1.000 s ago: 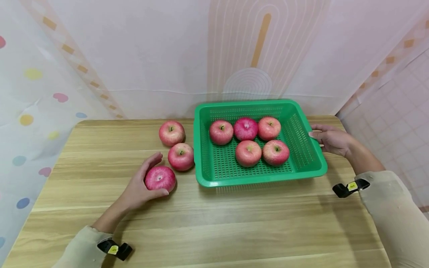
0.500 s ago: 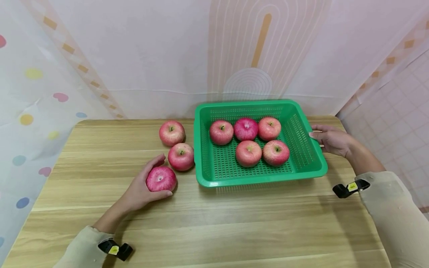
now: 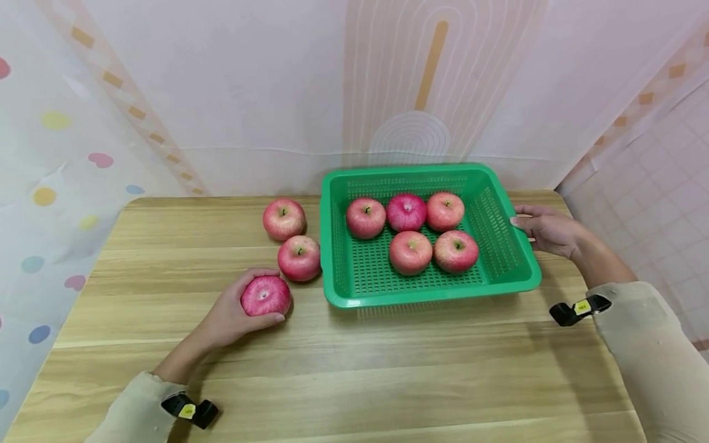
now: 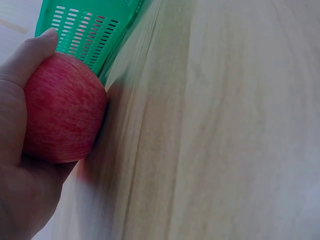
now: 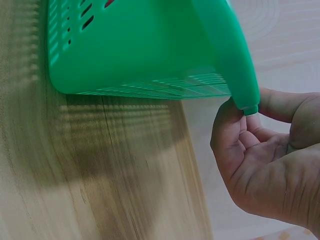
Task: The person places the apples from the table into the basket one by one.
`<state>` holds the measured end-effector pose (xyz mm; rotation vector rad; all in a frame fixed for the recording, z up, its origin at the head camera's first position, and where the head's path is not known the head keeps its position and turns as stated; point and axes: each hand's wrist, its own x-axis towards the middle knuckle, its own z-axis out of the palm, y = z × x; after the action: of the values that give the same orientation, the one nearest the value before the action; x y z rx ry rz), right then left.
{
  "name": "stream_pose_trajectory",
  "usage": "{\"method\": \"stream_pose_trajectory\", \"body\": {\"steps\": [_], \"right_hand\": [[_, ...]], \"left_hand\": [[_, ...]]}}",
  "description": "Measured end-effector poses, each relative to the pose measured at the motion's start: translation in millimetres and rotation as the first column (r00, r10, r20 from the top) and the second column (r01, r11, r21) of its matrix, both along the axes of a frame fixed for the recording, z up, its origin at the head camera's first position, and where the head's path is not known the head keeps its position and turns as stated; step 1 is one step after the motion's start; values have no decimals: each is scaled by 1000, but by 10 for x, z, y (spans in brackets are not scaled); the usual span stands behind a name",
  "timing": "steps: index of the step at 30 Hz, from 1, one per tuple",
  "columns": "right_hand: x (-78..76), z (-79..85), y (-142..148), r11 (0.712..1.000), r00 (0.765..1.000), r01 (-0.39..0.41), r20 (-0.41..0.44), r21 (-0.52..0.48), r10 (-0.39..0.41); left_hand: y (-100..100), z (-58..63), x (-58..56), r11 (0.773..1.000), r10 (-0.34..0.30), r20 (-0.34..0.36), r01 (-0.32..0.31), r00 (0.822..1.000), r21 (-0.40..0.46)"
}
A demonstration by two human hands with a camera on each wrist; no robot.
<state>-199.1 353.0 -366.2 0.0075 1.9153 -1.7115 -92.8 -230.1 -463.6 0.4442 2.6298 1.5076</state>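
Observation:
My left hand curls its thumb and fingers round a deep pink apple, low over the wooden table, left of the green basket. The left wrist view shows that apple against the palm, with the thumb along one side. My right hand grips the basket's right rim, thumb on top and fingers curled beneath, as the right wrist view of the hand shows. Several apples lie inside the basket, among them a darker pink one in the back row.
Two more apples stand left of the basket: one at the back and one close to the basket's left wall. The wooden table meets a patterned curtain behind. Black straps with small cameras sit on both wrists.
The left fingers have closed in round the pink apple, their tips drawing down behind it. The apple has hardly shifted. The right hand and basket look the same.

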Motion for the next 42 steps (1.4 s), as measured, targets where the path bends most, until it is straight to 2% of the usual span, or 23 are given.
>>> {"method": "stream_pose_trajectory", "body": {"steps": [14, 17, 22, 31, 42], "right_hand": [[-1, 0, 10, 1000, 1000, -8, -13, 12, 8], [4, 0, 10, 1000, 1000, -9, -18, 20, 9], [6, -1, 8, 1000, 1000, -9, -17, 23, 9], [0, -1, 4, 1000, 1000, -5, -22, 22, 6], [-4, -13, 13, 1000, 1000, -8, -22, 7, 8]], "left_hand": [[-7, -18, -13, 1000, -28, -37, 29, 999, 12], [-22, -7, -11, 999, -32, -26, 32, 999, 12], [-62, 42, -7, 1000, -31, -7, 31, 999, -2], [-126, 116, -36, 1000, -20, -44, 20, 999, -4], [-181, 256, -59, 1000, -13, -38, 13, 999, -6]]}}
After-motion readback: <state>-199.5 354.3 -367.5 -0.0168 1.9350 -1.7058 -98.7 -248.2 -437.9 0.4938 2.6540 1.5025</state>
